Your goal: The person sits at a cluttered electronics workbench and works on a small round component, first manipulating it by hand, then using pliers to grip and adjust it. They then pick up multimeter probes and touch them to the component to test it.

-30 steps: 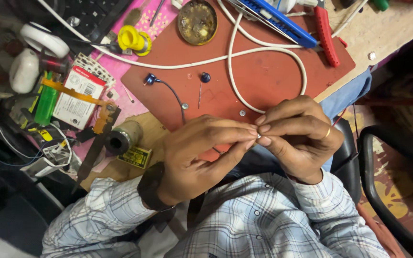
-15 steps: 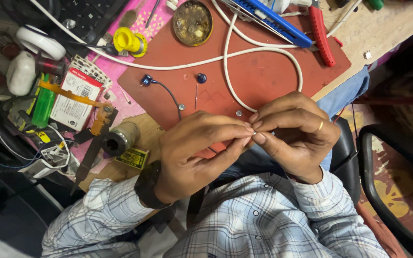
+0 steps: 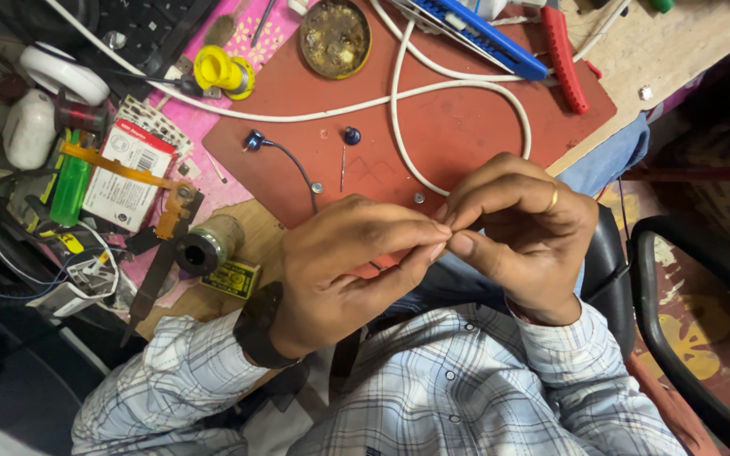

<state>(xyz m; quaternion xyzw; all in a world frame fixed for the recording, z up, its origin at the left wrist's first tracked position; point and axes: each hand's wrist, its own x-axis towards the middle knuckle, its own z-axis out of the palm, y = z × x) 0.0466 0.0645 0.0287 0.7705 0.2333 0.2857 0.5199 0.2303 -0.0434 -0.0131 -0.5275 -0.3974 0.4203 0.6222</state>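
Both hands meet over the near edge of the red mat [image 3: 466, 127], fingertips pressed together. Left hand [image 3: 352, 270] comes in from lower left, wrist bent, black watch [image 3: 257, 328] on it, thumb and forefinger pinched shut at the meeting point. Right hand [image 3: 521, 232] curls in from the right, ring [image 3: 552, 199] on one finger, fingers bunched and pinching the same spot. Whatever sits between the fingertips is too small to see; cannot tell what is held. White cable [image 3: 458, 84] loops on the mat behind the hands. Small dark wire [image 3: 293, 160] lies just beyond the left hand. Plaid sleeves [image 3: 179, 388] on both forearms.
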